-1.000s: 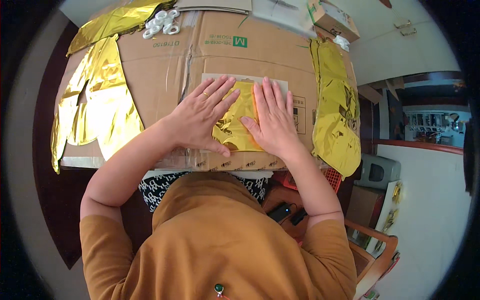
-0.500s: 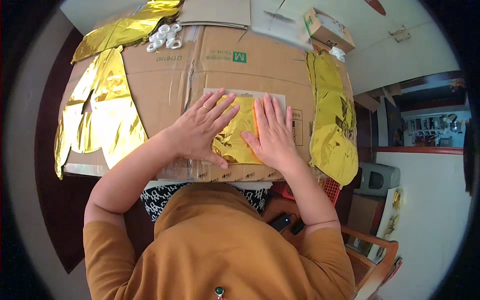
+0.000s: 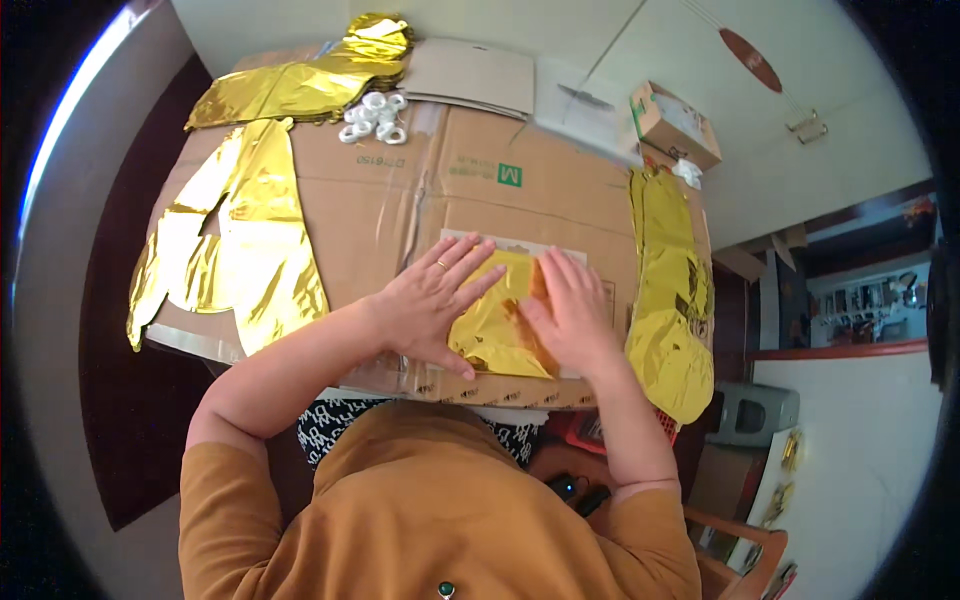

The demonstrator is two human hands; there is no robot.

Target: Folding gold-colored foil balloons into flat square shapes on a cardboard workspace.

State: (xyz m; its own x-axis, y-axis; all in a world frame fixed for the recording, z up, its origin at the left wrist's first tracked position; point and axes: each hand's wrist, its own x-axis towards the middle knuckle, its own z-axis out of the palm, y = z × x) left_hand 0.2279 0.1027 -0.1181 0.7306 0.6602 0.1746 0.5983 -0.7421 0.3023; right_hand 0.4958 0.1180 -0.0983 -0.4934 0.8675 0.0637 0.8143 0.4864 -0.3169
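A folded gold foil sheet (image 3: pixel 492 325) lies on a light grey card (image 3: pixel 514 246) with a hang slot in its top edge. My left hand (image 3: pixel 428 302) rests flat on the foil's left side, fingers spread, a ring on one finger. On the right side, my right hand (image 3: pixel 575 318) has its fingers stretched out along the foil's edge, which stands up a little as an orange-tinted fold. My right palm hides part of that edge and the card beneath.
Flat gold foil balloons (image 3: pixel 265 235) lie at left, with a stack (image 3: pixel 290 92) behind them and another pile (image 3: pixel 672 300) at right. White ribbon rolls (image 3: pixel 372 118), grey cards (image 3: pixel 470 75) and a small open box (image 3: pixel 675 125) sit at the back of the cardboard-covered table (image 3: pixel 350 215).
The foil's right edge has lifted into a fold beside my right hand. My left hand stays flat on the foil. The whole view has shifted, so the table sits lower in the picture.
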